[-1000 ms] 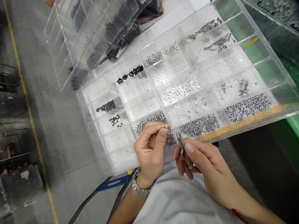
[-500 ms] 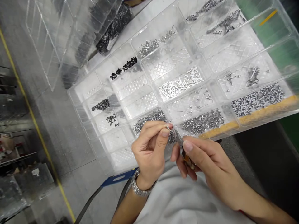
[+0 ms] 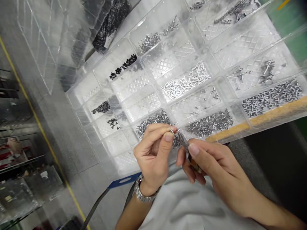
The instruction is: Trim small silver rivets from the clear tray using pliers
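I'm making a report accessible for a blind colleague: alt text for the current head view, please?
A person's left hand pinches a tiny part, while the right hand holds pliers with their tips close to it, at the near side of a clear, divided tray. Silvery pieces and black pieces lie in it in separate groups.

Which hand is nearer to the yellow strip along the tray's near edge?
Right. The right hand, holding pliers, is just below the left end of the yellow strip in the picture; the left hand is farther away, off to its left.
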Demonstrator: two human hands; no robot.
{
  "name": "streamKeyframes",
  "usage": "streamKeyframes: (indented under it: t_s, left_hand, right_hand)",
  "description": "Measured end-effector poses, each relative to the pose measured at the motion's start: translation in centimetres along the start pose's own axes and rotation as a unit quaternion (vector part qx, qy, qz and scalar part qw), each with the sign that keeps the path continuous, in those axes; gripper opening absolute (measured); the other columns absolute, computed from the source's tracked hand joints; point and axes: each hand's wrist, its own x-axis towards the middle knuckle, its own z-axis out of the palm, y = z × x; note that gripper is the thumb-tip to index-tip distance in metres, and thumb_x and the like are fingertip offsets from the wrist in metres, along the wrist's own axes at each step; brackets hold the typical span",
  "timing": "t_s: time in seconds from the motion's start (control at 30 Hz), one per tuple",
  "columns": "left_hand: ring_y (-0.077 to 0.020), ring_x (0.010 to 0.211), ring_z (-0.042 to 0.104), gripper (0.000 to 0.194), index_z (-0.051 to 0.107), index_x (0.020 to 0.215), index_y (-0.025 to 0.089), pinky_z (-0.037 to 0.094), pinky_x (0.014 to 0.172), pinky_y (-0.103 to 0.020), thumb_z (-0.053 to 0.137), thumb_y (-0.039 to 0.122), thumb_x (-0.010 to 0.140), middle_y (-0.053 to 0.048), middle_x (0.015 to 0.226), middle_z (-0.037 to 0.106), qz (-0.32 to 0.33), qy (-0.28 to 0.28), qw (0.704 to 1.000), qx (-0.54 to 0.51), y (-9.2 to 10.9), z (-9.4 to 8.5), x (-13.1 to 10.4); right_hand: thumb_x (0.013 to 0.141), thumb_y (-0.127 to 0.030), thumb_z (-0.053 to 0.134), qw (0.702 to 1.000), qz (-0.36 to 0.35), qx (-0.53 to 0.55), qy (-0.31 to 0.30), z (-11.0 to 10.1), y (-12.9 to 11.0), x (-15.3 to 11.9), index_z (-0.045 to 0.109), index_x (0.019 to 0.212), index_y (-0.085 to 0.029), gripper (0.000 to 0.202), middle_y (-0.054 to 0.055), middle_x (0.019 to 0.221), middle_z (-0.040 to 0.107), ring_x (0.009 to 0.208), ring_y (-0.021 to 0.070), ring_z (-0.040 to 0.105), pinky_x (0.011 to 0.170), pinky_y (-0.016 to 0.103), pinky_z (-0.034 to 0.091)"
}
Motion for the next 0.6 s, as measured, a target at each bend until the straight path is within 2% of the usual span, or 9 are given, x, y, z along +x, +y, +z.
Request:
streamKeyframes:
  t_s: [0.17,0.37,0.6]
  left_hand:
    - [-0.0174,0.101,0.075,0.016,0.089,0.116,0.028,0.064,0.088,-0.030,0.076,0.023,0.108,-0.006,0.107,0.081,0.000,-0.020,1.000,-0.007,0.11,-0.07,0.05]
    - [-0.0180,0.098,0.076,0.012,0.090,0.113,0.029,0.062,0.085,-0.029,0.079,0.029,0.106,-0.006,0.104,0.080,-0.010,-0.007,1.000,-0.001,0.10,-0.02,0.05]
    - [-0.0171,0.101,0.074,0.016,0.089,0.115,0.028,0.062,0.088,-0.029,0.076,0.024,0.108,-0.005,0.106,0.081,-0.007,-0.021,1.000,-0.011,0.20,-0.08,0.08]
  right_hand:
    - [0.122,-0.046,0.051,1.000,-0.003,0.002,-0.004,0.04,0.01,0.03,0.076,0.102,-0.021,0.040,-0.003,0.075,0.063,0.068,0.0097,0.055,0.065,0.024,0.042]
    - [0.122,-0.045,0.051,1.000,-0.005,0.004,-0.006,-0.07,-0.10,0.03,0.076,0.103,-0.021,0.039,-0.003,0.075,0.063,0.067,0.0093,0.053,0.065,0.023,0.042]
    - [0.122,-0.045,0.051,1.000,-0.004,0.000,-0.010,-0.18,-0.16,0.20,0.076,0.103,-0.022,0.040,-0.003,0.075,0.063,0.067,0.0092,0.054,0.065,0.023,0.042]
